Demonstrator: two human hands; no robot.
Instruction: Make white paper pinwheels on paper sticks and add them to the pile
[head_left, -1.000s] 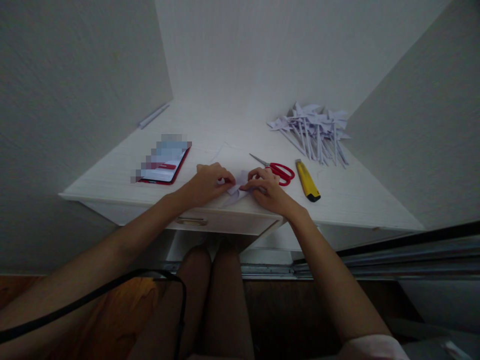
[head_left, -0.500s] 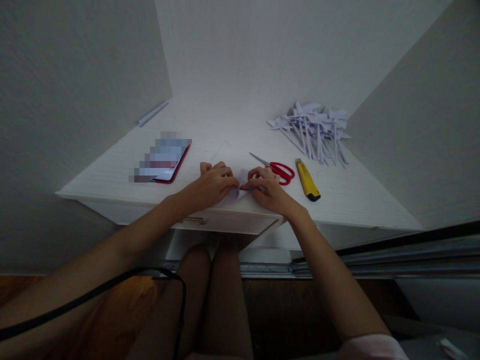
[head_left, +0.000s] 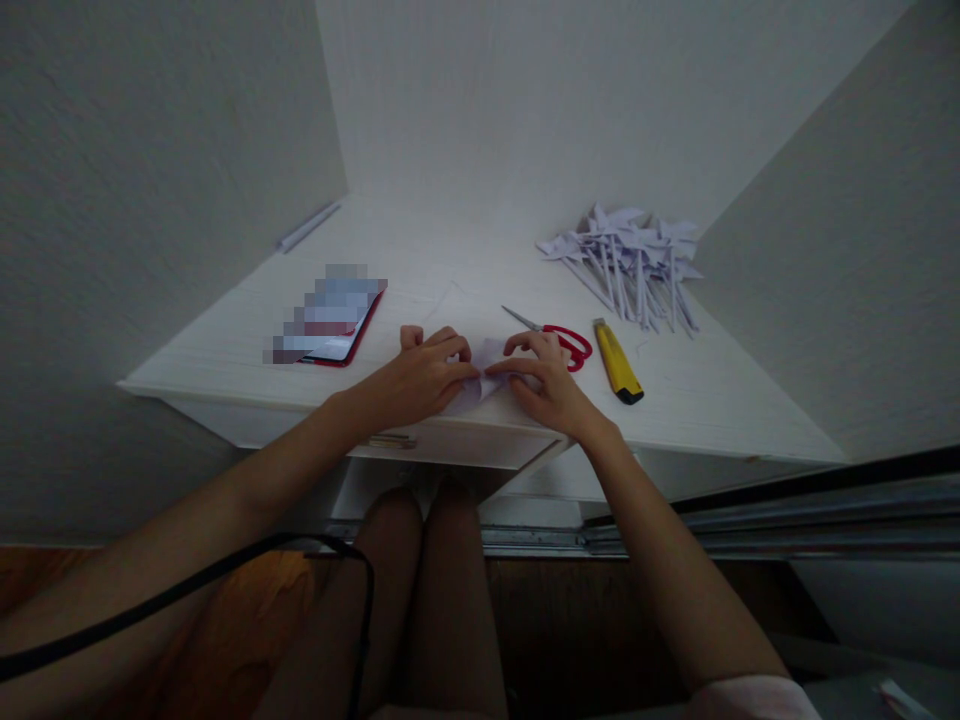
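Between my two hands, near the front edge of the white desk (head_left: 442,250), is a small piece of folded white paper (head_left: 491,352). My left hand (head_left: 429,376) is closed on its left side, thumb and index fingertip at the middle fold. From the right, my right hand (head_left: 547,380) holds the paper, its index finger reaching to the same fold and its thumb lower down. Much of the sheet is hidden under the fingers. Red-handled scissors (head_left: 566,345) lie right behind my right hand, their handles partly covered by it.
A yellow utility knife (head_left: 616,362) lies to the right. Behind it is a pile of paper pinwheels (head_left: 630,260) on paper sticks. At left are a phone in a red case (head_left: 341,325) and rolled paper sticks (head_left: 309,226). Walls close in the desk's back and sides.
My right fingers have loosened and spread slightly at the fold, so more of the paper shows between my hands. The view has shifted a little; the other things stay put.
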